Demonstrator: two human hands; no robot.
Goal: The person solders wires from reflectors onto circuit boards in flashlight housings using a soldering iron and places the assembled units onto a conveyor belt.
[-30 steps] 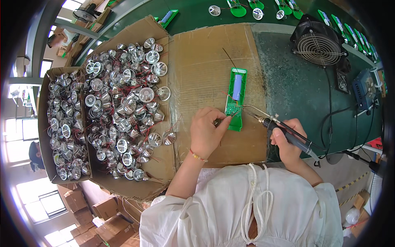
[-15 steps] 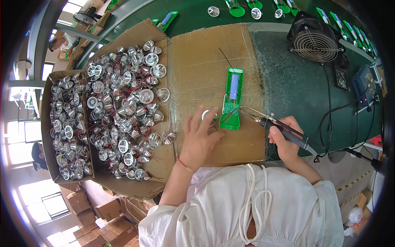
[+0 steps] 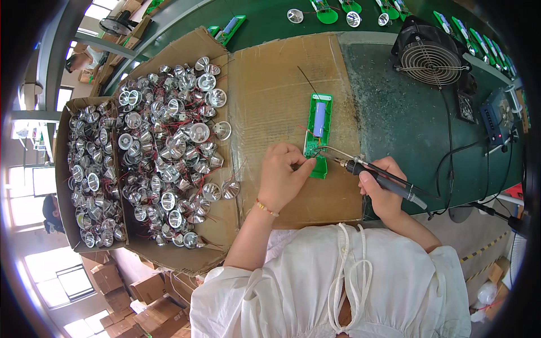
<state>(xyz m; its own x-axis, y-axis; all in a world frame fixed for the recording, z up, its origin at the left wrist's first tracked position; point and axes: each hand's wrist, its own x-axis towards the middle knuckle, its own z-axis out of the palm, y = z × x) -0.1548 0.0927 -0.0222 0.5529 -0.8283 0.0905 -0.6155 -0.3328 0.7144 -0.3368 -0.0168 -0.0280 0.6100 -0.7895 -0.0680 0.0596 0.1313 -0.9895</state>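
A green plastic lamp housing (image 3: 319,169) lies open on the cardboard mat, holding a purple cylindrical battery (image 3: 319,120) and a small green circuit board (image 3: 310,148). My left hand (image 3: 283,176) is closed at the housing's left edge, thumb and fingers pinched beside the board. What sits in that pinch is too small to make out. My right hand (image 3: 384,191) grips a soldering iron (image 3: 389,183) with a thin metal tube running along it. Its tip reaches the board from the right, close to my left fingertips. A dark thin wire extends above the battery.
At left, cardboard boxes (image 3: 205,239) hold many silver reflector cups (image 3: 199,133) with red wires. A black fan with a round grille (image 3: 431,63) stands at the far right, near a blue soldering station (image 3: 496,124). More green housings (image 3: 324,14) line the back.
My left hand has gone from spread fingers over a reflector cup to a pinch beside the board, now covering that cup. The soldering iron has shifted slightly left.
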